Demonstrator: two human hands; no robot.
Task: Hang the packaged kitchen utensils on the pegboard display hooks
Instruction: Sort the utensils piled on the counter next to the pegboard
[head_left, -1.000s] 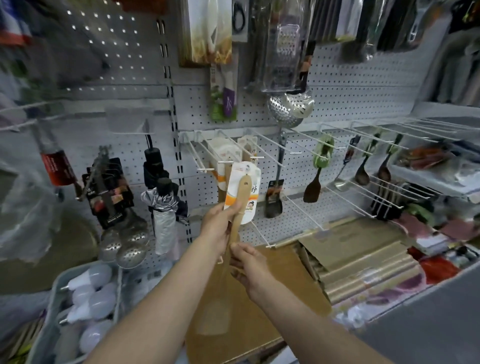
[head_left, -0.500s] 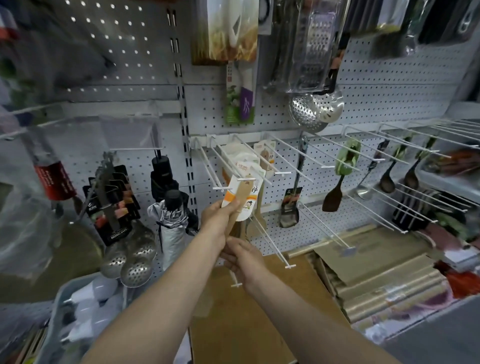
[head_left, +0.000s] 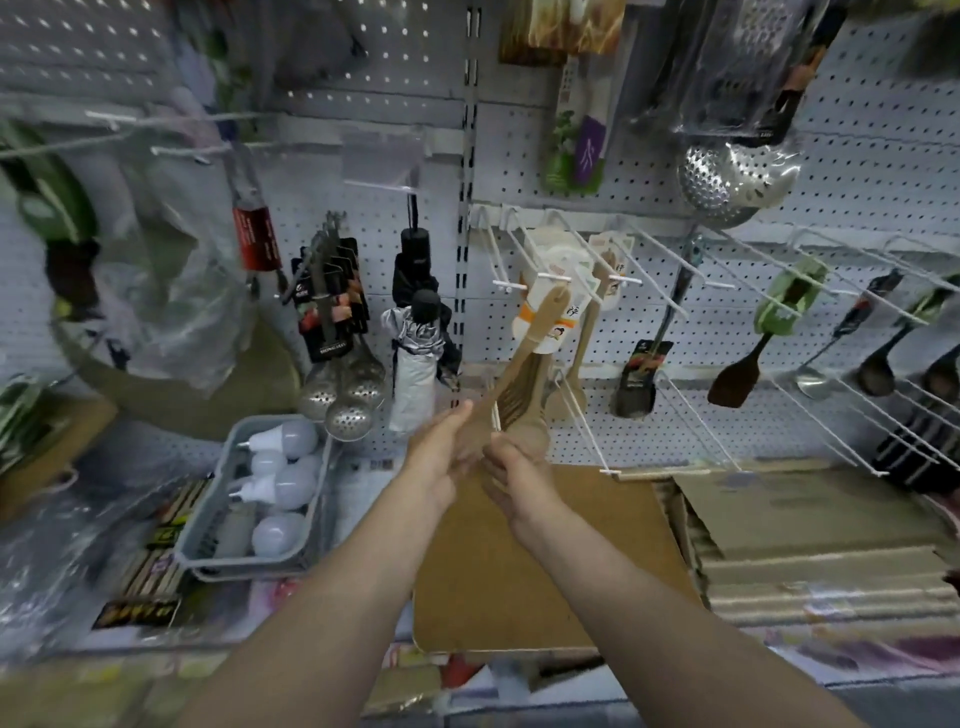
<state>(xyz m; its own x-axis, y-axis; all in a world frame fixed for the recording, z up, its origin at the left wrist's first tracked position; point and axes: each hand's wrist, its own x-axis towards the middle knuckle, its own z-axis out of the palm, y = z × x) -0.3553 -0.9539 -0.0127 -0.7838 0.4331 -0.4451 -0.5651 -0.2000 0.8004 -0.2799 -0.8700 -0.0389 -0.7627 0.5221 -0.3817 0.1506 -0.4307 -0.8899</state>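
Observation:
A wooden spatula with a white and orange card label hangs by its top on a white peg hook of the pegboard. Its blade end slants down left to my hands. My left hand grips the lower blade from the left. My right hand holds the blade from the right, fingers curled under it. Other wooden spatulas hang just behind on the neighbouring hooks.
Long empty white hooks jut out right of my hands. Black spatulas and ladles hang further right, steel skimmers and an umbrella to the left. A grey tray holding light bulbs and stacked cardboard lie below.
The spatula's label end has gone up onto the hook. Both hands have slid down from the handle to the blade end. The camera has moved nearer the pegboard.

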